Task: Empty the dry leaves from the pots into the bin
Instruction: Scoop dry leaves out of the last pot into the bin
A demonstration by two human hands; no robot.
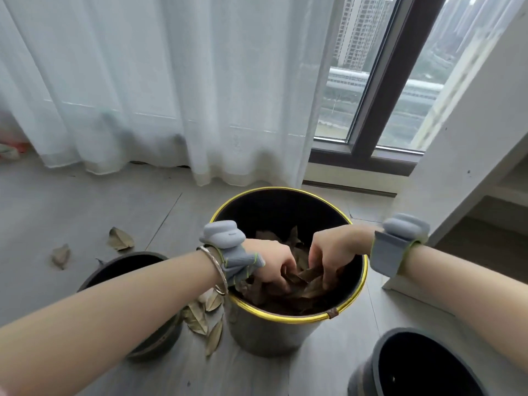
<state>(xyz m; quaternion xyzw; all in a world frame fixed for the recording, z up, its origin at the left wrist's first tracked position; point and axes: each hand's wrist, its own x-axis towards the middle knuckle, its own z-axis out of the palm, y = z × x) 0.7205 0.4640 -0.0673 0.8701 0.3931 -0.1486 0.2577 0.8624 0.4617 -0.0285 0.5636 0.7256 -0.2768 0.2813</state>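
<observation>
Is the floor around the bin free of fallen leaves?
No: dry leaves lie on the floor left of the bin.

Both hands reach down into the gold-rimmed bin [288, 335], the left hand [271, 262] and right hand [333, 252] with fingers curled into the dry leaves [303, 284] heaped inside. A dark pot [134, 281] stands left of the bin and another pot [414, 367] at lower right. Loose leaves [204, 321] lie on the floor [71, 195] beside the bin.
</observation>
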